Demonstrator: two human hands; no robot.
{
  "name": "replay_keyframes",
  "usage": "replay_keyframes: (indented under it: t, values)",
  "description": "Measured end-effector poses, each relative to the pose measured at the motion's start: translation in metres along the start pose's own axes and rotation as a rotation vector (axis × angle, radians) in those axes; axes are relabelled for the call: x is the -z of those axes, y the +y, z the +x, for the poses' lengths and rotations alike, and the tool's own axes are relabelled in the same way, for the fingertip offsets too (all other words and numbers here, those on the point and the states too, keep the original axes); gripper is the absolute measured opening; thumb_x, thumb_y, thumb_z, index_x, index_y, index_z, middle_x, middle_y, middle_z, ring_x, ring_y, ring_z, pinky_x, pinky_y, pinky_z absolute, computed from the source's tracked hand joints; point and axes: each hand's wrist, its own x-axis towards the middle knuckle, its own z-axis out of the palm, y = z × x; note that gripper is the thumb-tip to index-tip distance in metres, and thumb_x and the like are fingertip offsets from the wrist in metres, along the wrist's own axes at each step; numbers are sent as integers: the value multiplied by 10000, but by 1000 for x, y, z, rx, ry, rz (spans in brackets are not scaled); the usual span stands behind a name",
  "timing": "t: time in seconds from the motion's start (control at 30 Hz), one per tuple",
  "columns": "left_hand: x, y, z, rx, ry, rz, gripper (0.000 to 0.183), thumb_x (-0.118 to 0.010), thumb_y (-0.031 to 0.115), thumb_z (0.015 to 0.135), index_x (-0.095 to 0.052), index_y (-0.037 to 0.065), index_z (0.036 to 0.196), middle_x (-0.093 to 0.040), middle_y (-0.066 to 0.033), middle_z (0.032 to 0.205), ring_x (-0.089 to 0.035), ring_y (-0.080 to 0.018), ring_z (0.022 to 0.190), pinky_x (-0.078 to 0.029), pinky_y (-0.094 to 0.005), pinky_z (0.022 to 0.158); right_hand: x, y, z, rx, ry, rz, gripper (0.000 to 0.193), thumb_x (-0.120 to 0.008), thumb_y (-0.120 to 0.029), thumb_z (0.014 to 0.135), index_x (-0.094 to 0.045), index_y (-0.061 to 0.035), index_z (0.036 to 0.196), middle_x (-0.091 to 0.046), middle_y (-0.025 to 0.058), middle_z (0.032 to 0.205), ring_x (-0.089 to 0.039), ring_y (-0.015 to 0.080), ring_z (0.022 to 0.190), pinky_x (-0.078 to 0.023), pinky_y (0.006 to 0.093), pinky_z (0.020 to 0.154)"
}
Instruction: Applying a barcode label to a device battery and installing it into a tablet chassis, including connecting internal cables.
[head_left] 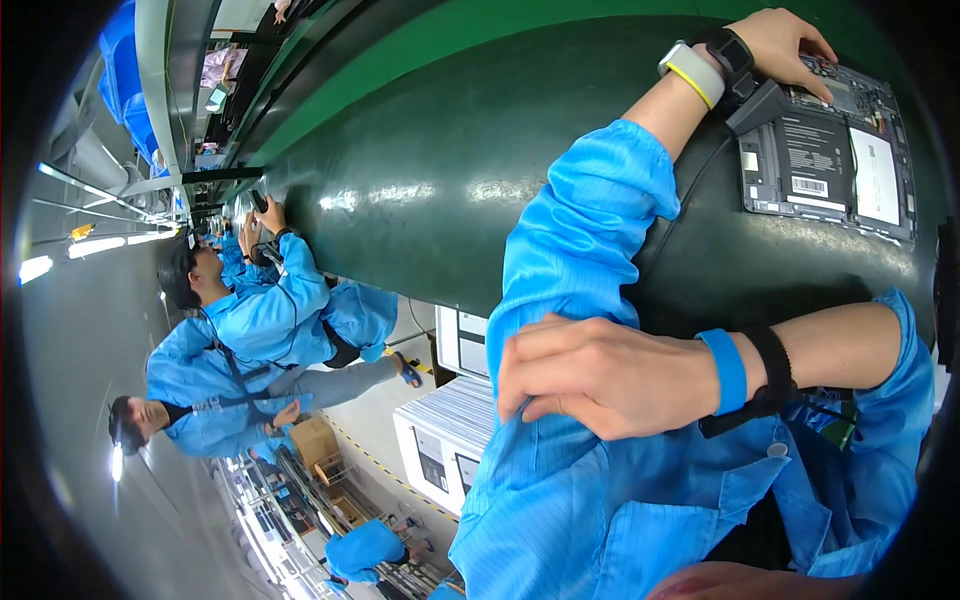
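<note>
My left hand reaches to the far right, its thumb and a finger spread apart over the circuit board of an opened laptop-like device. A black battery and a white-labelled panel show inside the device. My right hand lies across my left upper arm, fingers bent and pinching the blue left sleeve. A dark grey block with a thin cable sits by my left wrist, overlapping the device's edge. Bands are on both wrists.
The dark green work surface stretches away to the left. Beyond it, a co-worker in blue holds a dark object; another person stands behind. White stacked boxes are beside my left arm, with a cardboard box farther off.
</note>
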Motion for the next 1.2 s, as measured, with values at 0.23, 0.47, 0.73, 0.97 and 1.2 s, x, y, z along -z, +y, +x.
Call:
replay_keyframes:
  t: [0.23, 0.47, 0.73, 0.97, 1.2]
  values:
    - [-4, -46, 12, 4, 40, 236, 721, -939, 580, 659, -809, 137, 1213, -793, -116, 1182, -756, -272, 1092, -585, -366, 985, -19, -16, 20, 143, 17, -41, 100, -642, -24, 949, -647, 3, 1046, -628, 177, 1026, -665, 340, 989, -489, 445, 961]
    - [-9, -13, 0, 53, -21, 147, 694, -969, 463, 701, -779, 115, 1271, -779, -134, 1200, -740, -267, 1116, -575, -370, 992, -55, -24, 24, 202, -248, -38, 246, -555, -224, 1074, -661, -33, 961, -637, 156, 927, -649, 328, 886, -470, 445, 907]
    - [91, 66, -31, 33, 245, 216, 466, -798, 294, 969, -707, -22, 1299, -763, -124, 1227, -714, -187, 1125, -571, -332, 957, -54, -26, 3, 183, -142, -27, 270, -527, -221, 1097, -665, -5, 1182, -692, 172, 1095, -666, 333, 1116, -473, 445, 993]
    - [173, 67, -148, 338, 380, 478, 460, -722, 305, 1021, -671, -17, 1344, -735, -181, 1278, -699, -273, 1184, -535, -383, 1030, -48, -65, 0, 385, -179, -105, 375, -583, -132, 987, -634, -74, 1353, -654, 137, 1257, -622, 307, 1173, -412, 455, 1075]
    - [110, 2, -271, 535, 484, 698, 703, -694, 407, 1019, -467, 56, 1584, -344, -224, 1702, -246, -378, 1614, -233, -503, 1296, -76, 36, -30, 268, -405, -335, 499, -566, -375, 1090, -537, -78, 1490, -559, 186, 1477, -500, 338, 1408, -347, 510, 1141]
